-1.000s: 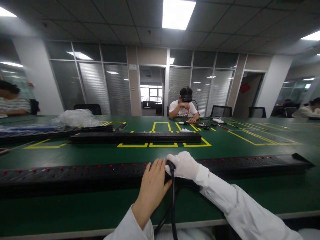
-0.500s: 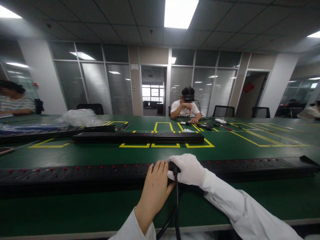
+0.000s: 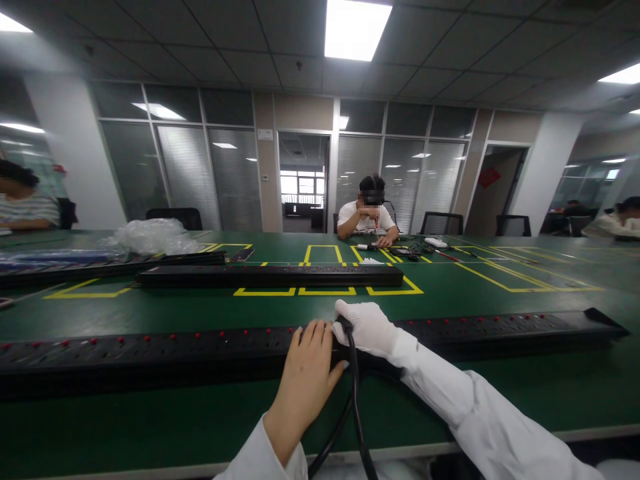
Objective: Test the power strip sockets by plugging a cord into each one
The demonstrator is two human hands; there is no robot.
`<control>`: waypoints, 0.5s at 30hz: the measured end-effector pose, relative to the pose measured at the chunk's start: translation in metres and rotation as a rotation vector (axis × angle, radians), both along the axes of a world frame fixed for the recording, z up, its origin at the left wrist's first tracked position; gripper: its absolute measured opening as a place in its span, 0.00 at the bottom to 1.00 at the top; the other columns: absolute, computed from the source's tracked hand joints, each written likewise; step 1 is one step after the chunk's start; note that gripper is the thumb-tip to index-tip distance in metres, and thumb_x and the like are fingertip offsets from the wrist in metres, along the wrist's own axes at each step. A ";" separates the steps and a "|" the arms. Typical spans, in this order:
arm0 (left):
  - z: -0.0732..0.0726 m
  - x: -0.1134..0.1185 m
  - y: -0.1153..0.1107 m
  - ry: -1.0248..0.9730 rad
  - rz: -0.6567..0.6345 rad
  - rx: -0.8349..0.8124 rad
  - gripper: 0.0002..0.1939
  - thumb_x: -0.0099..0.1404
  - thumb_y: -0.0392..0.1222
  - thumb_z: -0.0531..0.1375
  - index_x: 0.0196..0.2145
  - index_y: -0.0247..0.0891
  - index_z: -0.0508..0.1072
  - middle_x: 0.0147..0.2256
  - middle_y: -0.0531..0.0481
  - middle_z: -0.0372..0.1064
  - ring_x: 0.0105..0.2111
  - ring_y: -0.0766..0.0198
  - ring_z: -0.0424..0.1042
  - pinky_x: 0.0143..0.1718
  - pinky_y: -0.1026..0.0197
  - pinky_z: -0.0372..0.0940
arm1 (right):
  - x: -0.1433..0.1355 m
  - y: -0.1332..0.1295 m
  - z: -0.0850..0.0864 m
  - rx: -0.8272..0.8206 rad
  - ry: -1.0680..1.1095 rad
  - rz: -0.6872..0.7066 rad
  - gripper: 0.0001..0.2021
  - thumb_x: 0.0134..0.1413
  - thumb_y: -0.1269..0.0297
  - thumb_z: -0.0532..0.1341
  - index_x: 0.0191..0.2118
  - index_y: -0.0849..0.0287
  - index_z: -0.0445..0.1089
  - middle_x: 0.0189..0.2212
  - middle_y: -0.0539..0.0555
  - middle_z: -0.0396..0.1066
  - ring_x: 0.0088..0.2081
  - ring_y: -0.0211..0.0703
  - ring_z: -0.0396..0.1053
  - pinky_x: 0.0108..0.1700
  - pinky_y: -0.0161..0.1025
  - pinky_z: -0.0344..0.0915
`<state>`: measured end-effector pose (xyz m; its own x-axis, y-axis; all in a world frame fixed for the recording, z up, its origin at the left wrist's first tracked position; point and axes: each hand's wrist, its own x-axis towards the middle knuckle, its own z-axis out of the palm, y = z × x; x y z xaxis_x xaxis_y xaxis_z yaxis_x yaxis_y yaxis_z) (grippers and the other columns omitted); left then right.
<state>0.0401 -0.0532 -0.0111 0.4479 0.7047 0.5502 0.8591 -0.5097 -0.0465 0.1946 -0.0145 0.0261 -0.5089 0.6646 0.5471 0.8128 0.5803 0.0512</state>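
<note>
A long black power strip with a row of red buttons lies across the green table in front of me. My left hand, bare, rests over its middle, fingers laid across the top and thumb at the near side, bracing it. Right beside it, my right hand in a white glove is closed on a black plug at the strip's top. The plug's prongs are hidden. A thick black cable runs from it down over the table's front edge.
A second black power strip lies farther back. Clear plastic wrap covers items at the left. Across the table a person sits near dark cables and a white block. Yellow tape marks the tabletop.
My gloved right hand has tilted slightly, still on the plug, and the cable now bows to the right. The left hand keeps its place on the strip. The view has shifted a little.
</note>
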 end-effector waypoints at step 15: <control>-0.006 -0.001 0.003 0.022 0.013 0.016 0.26 0.59 0.44 0.50 0.55 0.37 0.52 0.51 0.43 0.58 0.52 0.52 0.55 0.51 0.46 0.52 | 0.003 -0.012 0.007 0.021 -0.062 0.032 0.13 0.49 0.56 0.50 0.36 0.57 0.63 0.26 0.51 0.68 0.28 0.38 0.64 0.30 0.32 0.52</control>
<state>0.0394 -0.0500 -0.0169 0.4507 0.7019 0.5516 0.8645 -0.4973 -0.0736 0.1973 -0.0267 0.0331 -0.5631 0.6365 0.5271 0.7889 0.6040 0.1134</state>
